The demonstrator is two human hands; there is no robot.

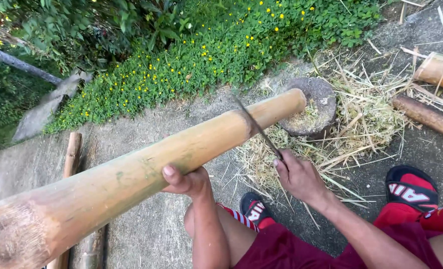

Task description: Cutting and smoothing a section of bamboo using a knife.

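Observation:
A thick yellowish bamboo pole [131, 174] runs from the lower left up to its far end resting on a round wooden block [321, 94]. My left hand [186, 180] grips the pole from below near its middle. My right hand [296, 174] is shut on the handle of a long thin knife [256, 127]. The blade lies across the pole at a node ring, its edge against the bamboo. My knees and red shorts show at the bottom.
Straw-like shavings [361, 124] cover the concrete around the block. Two more bamboo pieces [431, 69] lie at the right. A thin wooden stick [72, 154] lies at the left. Green plants with yellow flowers [206, 55] border the far side. Black-and-red sandals [411, 187] are on my feet.

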